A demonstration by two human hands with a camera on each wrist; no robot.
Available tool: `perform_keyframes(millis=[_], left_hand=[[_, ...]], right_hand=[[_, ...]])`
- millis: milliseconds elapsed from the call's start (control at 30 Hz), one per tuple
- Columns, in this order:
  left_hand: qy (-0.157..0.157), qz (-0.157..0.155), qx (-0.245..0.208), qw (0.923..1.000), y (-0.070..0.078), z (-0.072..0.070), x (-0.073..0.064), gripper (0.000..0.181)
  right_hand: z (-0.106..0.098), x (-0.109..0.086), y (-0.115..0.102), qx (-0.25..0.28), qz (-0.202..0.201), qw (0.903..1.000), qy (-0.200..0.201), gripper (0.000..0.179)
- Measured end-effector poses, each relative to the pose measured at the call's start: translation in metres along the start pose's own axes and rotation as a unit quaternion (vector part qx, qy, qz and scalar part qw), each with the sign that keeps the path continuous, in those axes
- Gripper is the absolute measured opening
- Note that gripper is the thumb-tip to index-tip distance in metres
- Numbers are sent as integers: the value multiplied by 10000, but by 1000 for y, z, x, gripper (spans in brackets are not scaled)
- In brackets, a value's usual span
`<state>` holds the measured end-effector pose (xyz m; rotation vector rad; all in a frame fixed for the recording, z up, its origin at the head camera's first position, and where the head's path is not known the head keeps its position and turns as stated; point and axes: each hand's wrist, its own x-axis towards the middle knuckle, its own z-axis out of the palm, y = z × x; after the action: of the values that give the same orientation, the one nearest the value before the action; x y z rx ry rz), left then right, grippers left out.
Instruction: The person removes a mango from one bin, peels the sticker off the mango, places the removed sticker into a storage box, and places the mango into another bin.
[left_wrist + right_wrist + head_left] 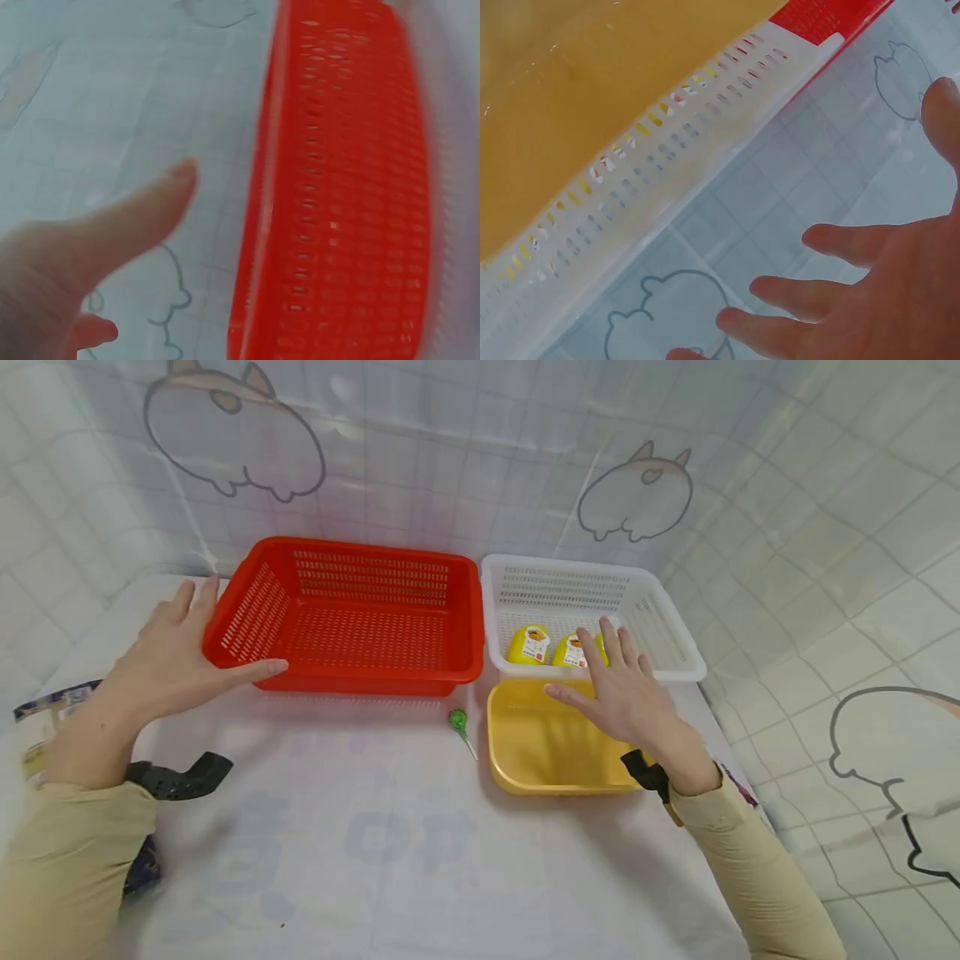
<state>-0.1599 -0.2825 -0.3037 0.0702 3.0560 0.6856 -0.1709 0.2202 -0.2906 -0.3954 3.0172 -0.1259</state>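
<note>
My left hand (161, 660), fingers and thumb spread, is at the left end of a red slotted plastic basket (367, 683); whether it touches the rim is unclear. In the left wrist view, a gap separates the thumb of this hand (112, 240) from the red basket (345, 202). Fingers spread, my right hand (630, 697) hovers over a yellow plastic bin (555, 756) and the front rim of a white slotted basket (678, 639). Several yellow rounded packs (528, 645) with labels lie inside the white basket, partly hidden by my fingers. Neither hand holds anything.
A green-wrapped lollipop (459, 722) lies on the white tablecloth (360, 860) between the red basket and yellow bin. Printed packaging (141, 868) is partly covered by my left arm. A tile-patterned sheet (450, 468) with animal drawings rises behind the baskets.
</note>
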Motion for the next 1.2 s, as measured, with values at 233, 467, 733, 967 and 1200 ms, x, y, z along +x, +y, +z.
perform_keyframes(millis=[233, 467, 733, 967, 1200], left_hand=[[113, -63, -1182, 9929, -4, 8, 12, 128], [524, 102, -1795, 9823, -7, 23, 19, 109], [601, -49, -1795, 9819, -13, 31, 17, 110], [396, -53, -1872, 9815, -15, 34, 17, 100], [33, -450, -1794, 9827, -14, 33, 14, 112]], right_hand=[[-4, 3, 0, 514, -52, 9987, 57, 101], [-10, 5, -1, 978, -24, 9951, 131, 95], [-21, 16, -1, 1477, -208, 9885, 228, 85], [-34, 41, 4, 1930, -364, 9805, -79, 75], [-44, 70, 5, 2072, -12, 9765, -587, 76]])
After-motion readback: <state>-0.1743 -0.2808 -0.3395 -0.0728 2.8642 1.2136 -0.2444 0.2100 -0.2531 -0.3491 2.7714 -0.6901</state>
